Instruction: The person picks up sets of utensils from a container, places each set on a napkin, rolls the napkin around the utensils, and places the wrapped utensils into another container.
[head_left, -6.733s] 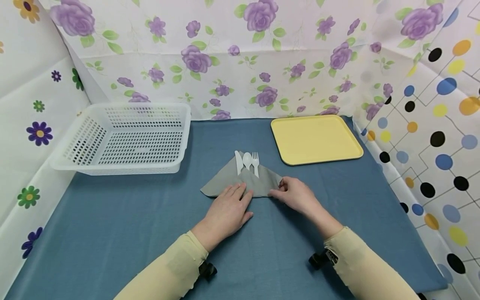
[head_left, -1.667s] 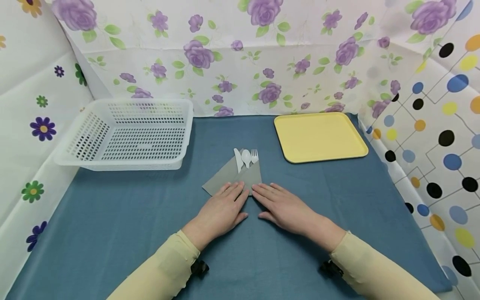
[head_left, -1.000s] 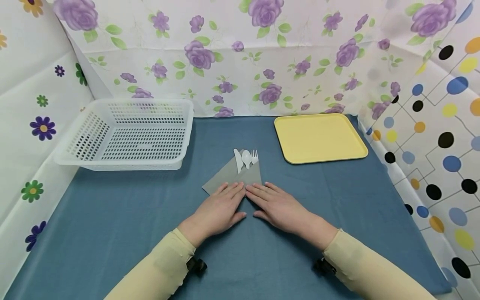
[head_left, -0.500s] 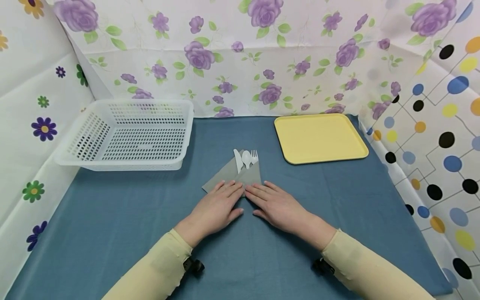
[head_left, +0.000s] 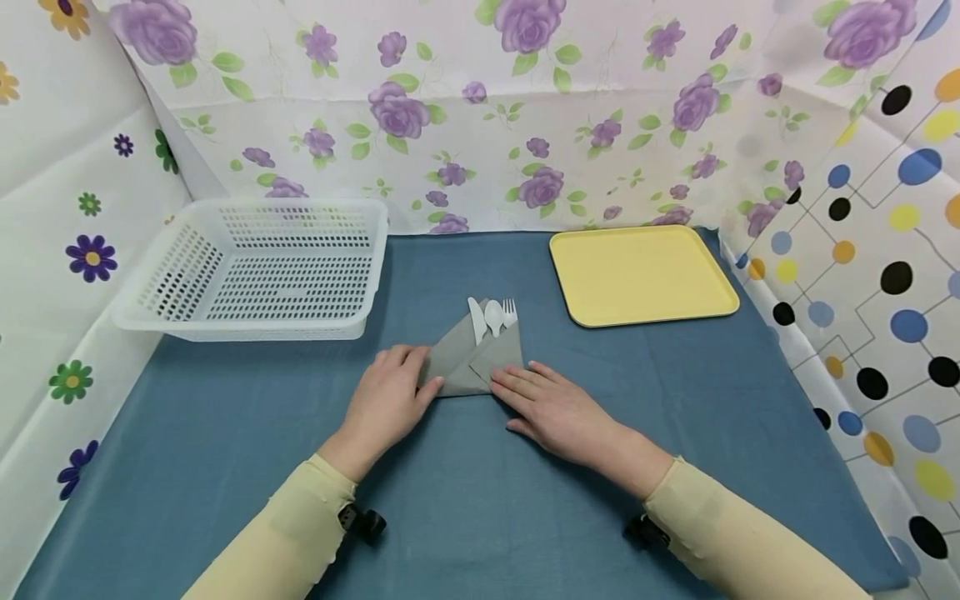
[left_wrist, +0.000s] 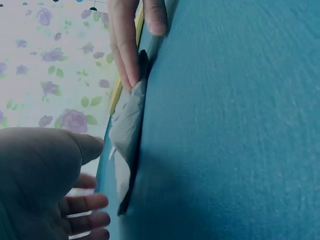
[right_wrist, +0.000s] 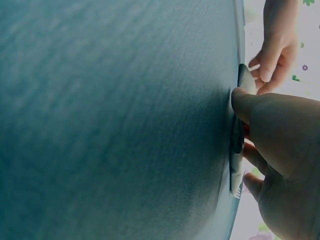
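A grey napkin lies folded at the middle of the blue-covered table, its right side folded over towards the middle. From its top stick out a white plastic knife, spoon and fork, their lower parts hidden in the napkin. My right hand presses the napkin's lower right edge with straight fingers. At the left corner is my left hand, thumb and fingers apart. In the left wrist view that hand's fingers look relaxed beside the napkin corner, holding nothing.
A white perforated plastic basket stands at the back left. The yellow tray lies at the back right. Patterned cloths hang behind and on both sides of the table.
The napkin's right corner was folded inward several seconds ago. In the last half second my left hand has moved from the napkin's middle to its left corner. The right hand stays put.
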